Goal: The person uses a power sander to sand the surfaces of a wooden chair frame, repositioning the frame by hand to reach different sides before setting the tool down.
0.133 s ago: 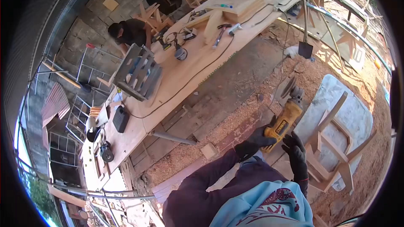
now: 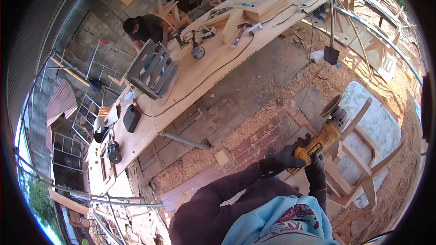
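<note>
A yellow angle grinder is held in front of my body, its round disc pointing up and away from me. My left hand, in a dark glove, is wrapped round the rear of the grinder's body. My right hand, also gloved, grips the tool from its right underside; its fingers are partly hidden behind the body. Just beyond the grinder, to the right, a wooden chair frame lies on its side against a whitish board. The grinder's head overlaps one of the frame's legs in view.
A long plywood table runs diagonally, bearing a slatted wooden tool box, a hammer and several power tools. A person bends beyond it. A shovel stands at upper right. Wood shavings litter the ground; a cable hangs nearby.
The grinder has moved right and tilted further over toward the chair frame. My right hand has gone from beside the tool to its underside and closed on it.
</note>
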`<state>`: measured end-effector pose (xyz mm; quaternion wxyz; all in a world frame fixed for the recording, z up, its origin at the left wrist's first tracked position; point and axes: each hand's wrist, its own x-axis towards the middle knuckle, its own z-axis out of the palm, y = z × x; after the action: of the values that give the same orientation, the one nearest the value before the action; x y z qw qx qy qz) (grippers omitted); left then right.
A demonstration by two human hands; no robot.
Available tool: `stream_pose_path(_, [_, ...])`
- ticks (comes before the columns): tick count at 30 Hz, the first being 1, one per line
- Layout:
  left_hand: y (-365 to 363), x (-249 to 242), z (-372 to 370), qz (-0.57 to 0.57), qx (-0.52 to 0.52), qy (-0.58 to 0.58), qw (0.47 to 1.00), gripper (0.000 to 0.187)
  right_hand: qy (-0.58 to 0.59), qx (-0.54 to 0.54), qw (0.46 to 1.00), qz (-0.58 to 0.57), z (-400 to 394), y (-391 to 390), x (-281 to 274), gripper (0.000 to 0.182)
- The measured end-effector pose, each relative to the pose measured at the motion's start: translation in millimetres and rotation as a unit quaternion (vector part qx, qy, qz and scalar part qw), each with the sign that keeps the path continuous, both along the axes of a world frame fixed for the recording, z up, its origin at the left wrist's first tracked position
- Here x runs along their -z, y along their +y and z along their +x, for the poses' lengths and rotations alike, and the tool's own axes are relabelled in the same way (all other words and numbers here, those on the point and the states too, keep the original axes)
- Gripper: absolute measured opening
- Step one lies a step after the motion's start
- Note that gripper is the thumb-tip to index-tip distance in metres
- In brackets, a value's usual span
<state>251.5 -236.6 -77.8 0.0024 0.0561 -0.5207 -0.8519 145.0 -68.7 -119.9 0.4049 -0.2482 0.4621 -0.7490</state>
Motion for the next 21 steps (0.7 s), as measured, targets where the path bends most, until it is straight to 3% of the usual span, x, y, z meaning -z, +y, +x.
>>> stream_pose_path(1, [1.0,6.9,7.9,-0.093,0.003,-0.014,0.996,0.061,-0.087,0.011,0.987,-0.136,20.0,-14.7,-20.7,0.100])
stream_pose_path(2, [23.0,16.3,11.3,-0.157,0.026,-0.027,0.987,0.059,-0.139,0.008,0.983,-0.123,23.7,-5.4,-32.5,0.107])
stream_pose_path(3, [34.4,-20.7,17.8,-0.146,0.031,-0.111,0.983,0.056,-0.159,0.017,0.978,-0.137,27.0,5.3,-24.1,0.103])
stream_pose_path(4, [42.5,-3.9,24.1,-0.062,0.057,-0.098,0.992,0.047,-0.161,0.018,0.978,-0.128,29.6,18.9,-9.6,0.095])
stream_pose_path(6, [44.5,-21.2,37.1,-0.029,0.067,-0.191,0.979,0.036,-0.225,0.092,0.969,-0.041,50.5,26.3,2.2,0.067])
stream_pose_path(7, [35.7,-2.3,37.2,-0.105,0.105,-0.167,0.975,0.035,-0.224,0.125,0.966,-0.039,52.5,27.4,-6.3,0.042])
stream_pose_path(8, [33.6,5.1,38.9,-0.144,0.124,-0.142,0.971,0.041,-0.228,0.136,0.962,-0.064,56.8,35.7,-19.8,0.042])
stream_pose_path(9, [30.7,12.1,35.9,-0.191,0.132,-0.103,0.967,0.046,-0.161,0.171,0.972,-0.030,55.6,35.0,-6.3,0.050])
stream_pose_path(10, [34.1,8.8,33.9,-0.248,0.141,-0.062,0.956,0.048,-0.150,0.176,0.968,-0.095,59.1,34.4,3.7,0.056])
stream_pose_path(11, [45.7,-2.6,28.0,-0.237,0.169,-0.053,0.955,0.048,-0.145,0.205,0.964,-0.086,59.6,50.4,-1.3,0.056])
stream_pose_path(13, [41.2,-27.2,26.0,-0.530,0.222,-0.040,0.818,0.043,-0.118,0.239,0.963,-0.033,66.3,54.9,-10.3,0.058])
stream_pose_path(15, [21.7,-30.7,24.9,-0.494,0.195,-0.087,0.843,0.039,-0.079,0.259,0.963,0.009,73.1,57.9,-10.8,0.059])
stream_pose_path(17, [16.7,-33.5,27.5,-0.451,0.157,-0.144,0.867,0.035,-0.155,0.253,0.954,-0.031,83.7,56.6,-12.1,0.064])
stream_pose_path(19, [24.1,-40.2,31.4,-0.512,0.063,-0.013,0.856,0.028,-0.175,0.266,0.947,-0.047,96.0,56.3,-13.0,0.066])
stream_pose_path(21, [36.4,-35.8,35.7,-0.494,0.074,0.057,0.864,0.038,-0.191,0.273,0.940,-0.070,104.4,52.5,-7.7,0.068])
